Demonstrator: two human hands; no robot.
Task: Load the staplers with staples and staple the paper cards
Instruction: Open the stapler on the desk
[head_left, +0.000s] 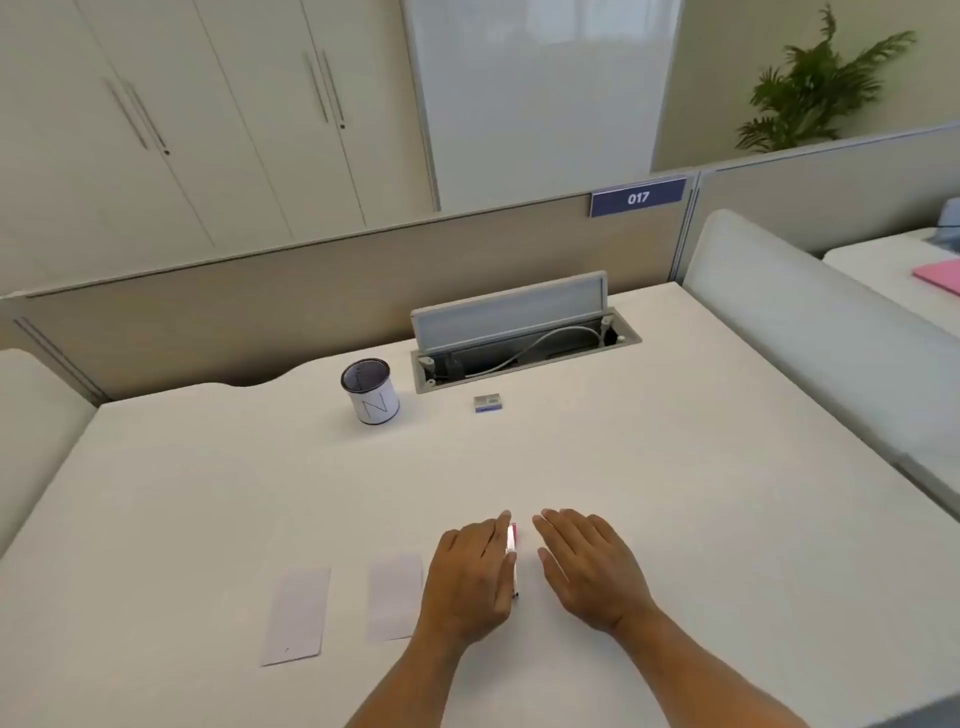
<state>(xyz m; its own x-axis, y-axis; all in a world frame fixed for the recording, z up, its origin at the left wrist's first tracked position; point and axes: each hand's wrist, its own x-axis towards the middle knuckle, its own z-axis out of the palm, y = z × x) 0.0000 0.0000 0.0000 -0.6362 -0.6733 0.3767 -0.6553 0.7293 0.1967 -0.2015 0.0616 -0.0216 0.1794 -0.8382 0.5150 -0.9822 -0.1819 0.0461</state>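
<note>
A small pink and white stapler (513, 551) lies on the white desk between my hands, mostly covered by my left hand (470, 577), whose straight fingers lie over it. My right hand (589, 564) rests flat on the desk just right of the stapler, fingers straight, holding nothing. Two white paper cards lie to the left: one card (296, 613) further left, and a second card (393, 595) partly under my left hand's edge. A small box of staples (488, 402) sits further back on the desk.
A white pen cup (370, 392) with a dark rim stands at the back, left of an open cable tray (524, 338) with its lid raised. Partition walls (311, 291) bound the desk behind and on the right.
</note>
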